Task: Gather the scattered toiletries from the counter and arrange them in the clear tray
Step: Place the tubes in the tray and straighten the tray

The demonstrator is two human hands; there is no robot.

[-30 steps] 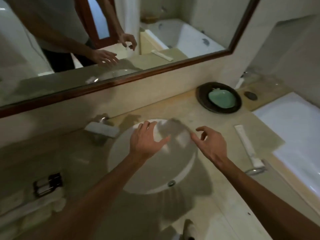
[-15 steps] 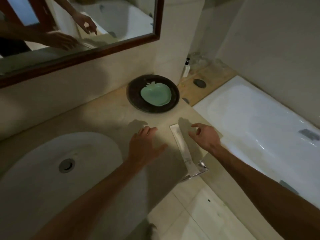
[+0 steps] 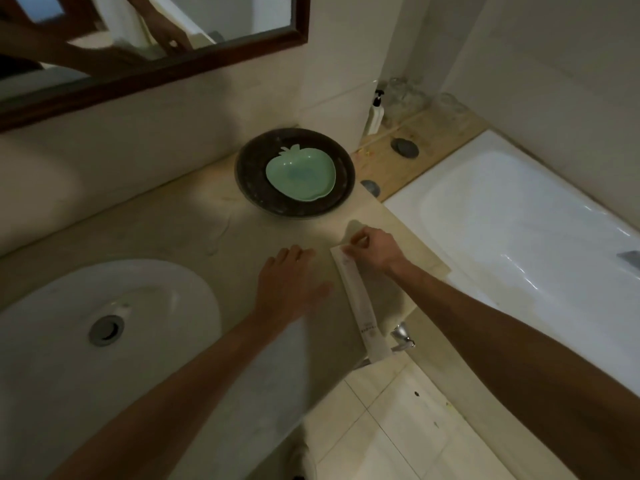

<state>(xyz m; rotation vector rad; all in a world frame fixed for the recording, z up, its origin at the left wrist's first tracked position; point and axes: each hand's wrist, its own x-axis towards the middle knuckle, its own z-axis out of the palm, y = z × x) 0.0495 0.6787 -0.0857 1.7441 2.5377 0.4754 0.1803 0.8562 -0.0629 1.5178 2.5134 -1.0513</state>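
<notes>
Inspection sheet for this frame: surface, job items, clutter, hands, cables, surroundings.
Surface: beige stone counter with an inset white sink.
Job's things: long white tube lying near the counter's edge; no clear tray in view.
Clutter: dark round plate holding a green apple-shaped dish.
Hands: right hand pinches the tube's far end; left hand is flat, fingers straight, beside the tube.
Cables: nothing seen.
Surroundings: mirror, white bathtub, pump bottle on the ledge.

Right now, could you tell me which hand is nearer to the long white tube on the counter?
The right hand: it pinches the far end of the white tube. The left hand lies open beside it, toward the sink, apart.
</notes>
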